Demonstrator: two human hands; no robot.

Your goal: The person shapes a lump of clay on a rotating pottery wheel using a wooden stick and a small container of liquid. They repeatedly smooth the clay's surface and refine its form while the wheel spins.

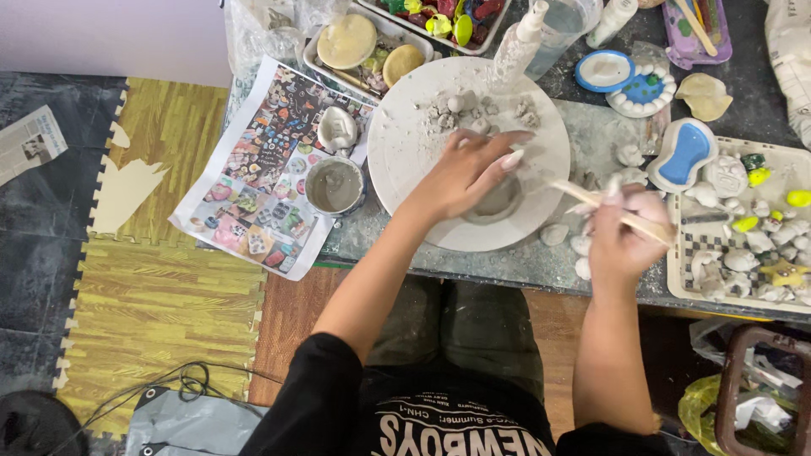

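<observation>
My left hand (467, 173) rests on a small grey clay bowl (498, 203) and steadies it near the front of a round white board (405, 152). My right hand (623, 236) grips a thin wooden modelling stick (583, 196) whose tip points at the bowl's right side. Several small lumps of grey clay (473, 111) lie on the far part of the board.
A cup of grey slip (334, 186) stands on a printed picture sheet (262, 177) to the left. A tray of small painted and bare clay figures (748, 224) sits at the right. Blue-glazed dishes (686, 152), a spray bottle (517, 52) and paint trays (372, 42) line the back.
</observation>
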